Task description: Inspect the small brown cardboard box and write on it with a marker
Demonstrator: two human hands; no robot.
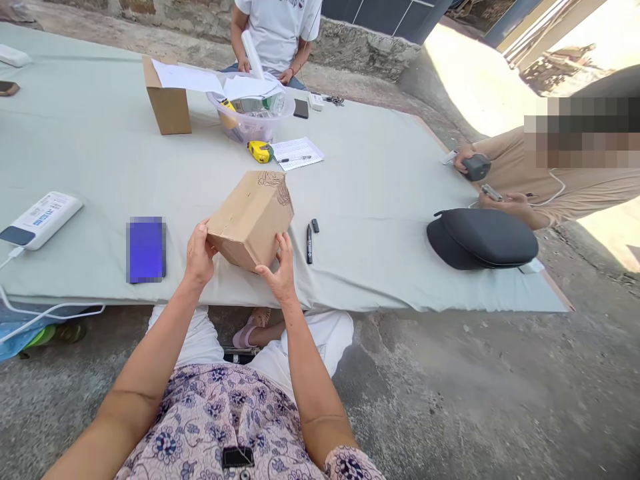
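A brown cardboard box (pixel 245 213) with dark scribbles on its far right side is held tilted at the near edge of the cloth-covered table. My left hand (pixel 201 255) grips its left corner, and my right hand (pixel 281 267) holds its lower right side. Just right of the box lie a black marker (pixel 309 245) and its separate cap (pixel 315 225). To the left of my left hand is a blue, pixelated item (pixel 146 249). Beyond the box sit a yellow tape measure (pixel 261 151) and a written sheet with a pen (pixel 300 152).
A second box (pixel 173 110) and a plastic basket (pixel 250 123) with papers stand at the far side. A white power bank (pixel 43 219) lies left, a black case (pixel 483 239) right. One person sits opposite; another at right holds devices.
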